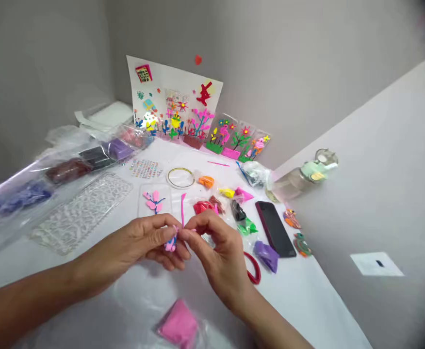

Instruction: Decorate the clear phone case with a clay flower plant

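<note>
Between the fingers and thumb of my left hand (154, 240) is a small lump of pink and blue modelling clay (171, 244). My right hand (212, 247) meets it there, thumb and forefinger pinched on a bit of pink clay (192, 230); the fingertips hide most of this bit. Just beyond my fingers a thin pink clay strip (183, 206) stands out on the table side. Past my left hand lies a clear card (143, 194) with a pink flower on a blue stem (156, 201). Nearer me rests a bag of pink clay (179, 324).
Small bags of coloured clay, including purple (267, 256), and a phone (276, 228) lie to the right. A water bottle (288, 184) stands behind them. Clay pictures on a white sheet (176, 72) lean on the wall. Plastic packs (69, 170) and a bangle (181, 178) lie left and centre.
</note>
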`<action>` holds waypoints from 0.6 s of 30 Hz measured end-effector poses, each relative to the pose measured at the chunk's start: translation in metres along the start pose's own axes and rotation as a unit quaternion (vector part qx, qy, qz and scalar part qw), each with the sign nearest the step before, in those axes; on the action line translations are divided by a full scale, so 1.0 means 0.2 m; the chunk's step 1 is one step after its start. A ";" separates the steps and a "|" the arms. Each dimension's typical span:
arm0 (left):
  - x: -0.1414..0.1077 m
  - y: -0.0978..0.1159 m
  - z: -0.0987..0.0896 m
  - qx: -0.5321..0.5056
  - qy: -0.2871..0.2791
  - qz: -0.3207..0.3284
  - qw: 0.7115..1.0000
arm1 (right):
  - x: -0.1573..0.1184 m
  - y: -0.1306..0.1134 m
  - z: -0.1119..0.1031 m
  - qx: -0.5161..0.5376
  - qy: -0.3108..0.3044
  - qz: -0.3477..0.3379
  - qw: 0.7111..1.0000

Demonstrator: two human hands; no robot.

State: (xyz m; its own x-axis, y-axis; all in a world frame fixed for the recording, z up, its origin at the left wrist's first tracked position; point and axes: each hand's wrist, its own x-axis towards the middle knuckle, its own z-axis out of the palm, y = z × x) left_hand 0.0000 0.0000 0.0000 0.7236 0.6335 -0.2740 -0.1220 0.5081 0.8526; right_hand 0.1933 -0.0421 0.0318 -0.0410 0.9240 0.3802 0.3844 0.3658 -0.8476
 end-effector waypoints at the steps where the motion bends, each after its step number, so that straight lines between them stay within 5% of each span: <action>1: 0.00 0.01 0.01 -0.018 0.034 0.008 0.999 | 0.00 0.00 0.00 -0.005 -0.003 -0.005 1.000; 4: 0.00 0.02 0.02 -0.043 0.102 0.031 0.993 | -0.01 -0.01 -0.01 -0.042 -0.014 -0.038 0.998; 10: 0.00 -0.03 -0.01 0.022 0.119 0.070 0.990 | -0.06 -0.02 0.02 -0.189 -0.026 -0.162 0.968; 18: -0.02 0.00 0.01 0.178 0.141 0.103 0.968 | -0.06 -0.01 0.03 -0.266 -0.026 -0.181 0.946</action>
State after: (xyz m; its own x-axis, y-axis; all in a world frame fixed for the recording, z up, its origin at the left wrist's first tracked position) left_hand -0.0016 -0.0047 0.0017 0.4876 0.8602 -0.1490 0.0339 0.1519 0.9878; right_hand 0.1864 -0.0529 0.0270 -0.2985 0.7579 0.5801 0.7464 0.5642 -0.3530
